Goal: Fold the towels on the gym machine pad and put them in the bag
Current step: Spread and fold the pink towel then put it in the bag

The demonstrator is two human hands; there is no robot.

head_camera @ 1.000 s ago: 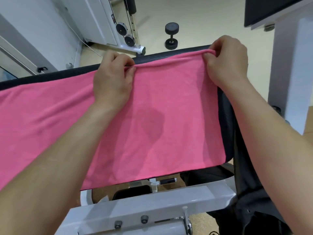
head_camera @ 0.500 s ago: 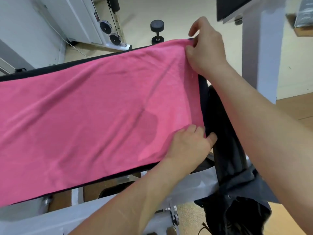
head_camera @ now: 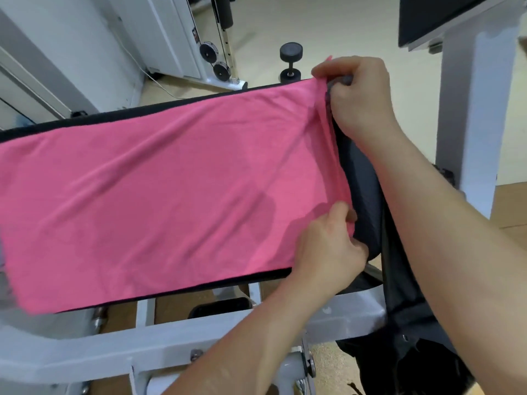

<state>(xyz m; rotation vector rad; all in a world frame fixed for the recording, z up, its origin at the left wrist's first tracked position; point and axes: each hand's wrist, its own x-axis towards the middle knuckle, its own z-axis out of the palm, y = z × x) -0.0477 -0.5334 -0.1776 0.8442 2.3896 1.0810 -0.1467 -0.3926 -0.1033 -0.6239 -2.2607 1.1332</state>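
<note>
The pink towel point(head_camera: 159, 195) is spread along the gym machine pad point(head_camera: 171, 105). Its right end is now pinched at both corners: the far one by the right hand point(head_camera: 359, 95), the near one by the left hand point(head_camera: 328, 252), moved there from the far edge. A lengthwise fold is judged begun

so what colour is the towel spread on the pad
Plain pink; the towel shows best in the head view.
</note>
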